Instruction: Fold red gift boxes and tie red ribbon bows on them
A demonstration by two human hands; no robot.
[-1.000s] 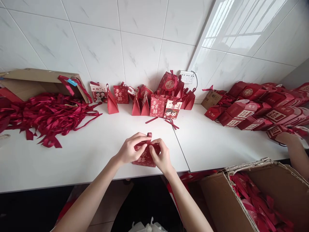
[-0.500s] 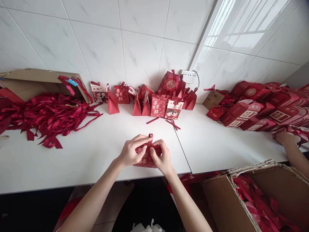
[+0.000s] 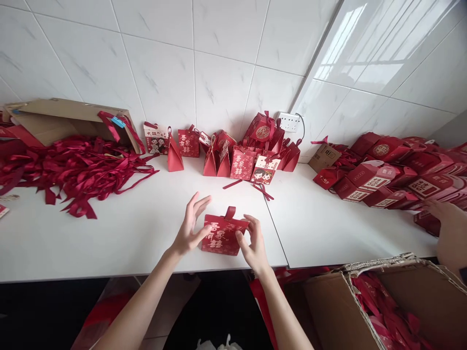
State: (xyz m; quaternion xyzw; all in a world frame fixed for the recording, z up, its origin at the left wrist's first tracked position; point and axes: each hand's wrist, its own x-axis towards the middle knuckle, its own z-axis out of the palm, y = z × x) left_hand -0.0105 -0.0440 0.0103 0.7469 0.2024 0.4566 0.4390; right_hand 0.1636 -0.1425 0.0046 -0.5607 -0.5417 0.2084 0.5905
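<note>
A small red gift box [image 3: 222,236] with gold characters and a ribbon loop on top stands on the white table [image 3: 120,238] near its front edge. My left hand [image 3: 191,223] is at the box's left side, fingers spread and lifted, thumb touching its lower left edge. My right hand [image 3: 253,240] is at the box's right side, thumb and fingers apart, lightly against its corner. Neither hand grips the box.
Several finished red boxes [image 3: 241,155] line the tiled wall. A heap of red ribbons [image 3: 69,170] spills from a cardboard box [image 3: 54,116] at left. Flat red boxes [image 3: 394,170] pile up at right, where another person's hand [image 3: 447,218] reaches. An open carton [image 3: 383,301] stands lower right.
Both my hands were pinched on the ribbon at the box's top; now they have let go and opened to either side of the box. The view has shifted slightly.
</note>
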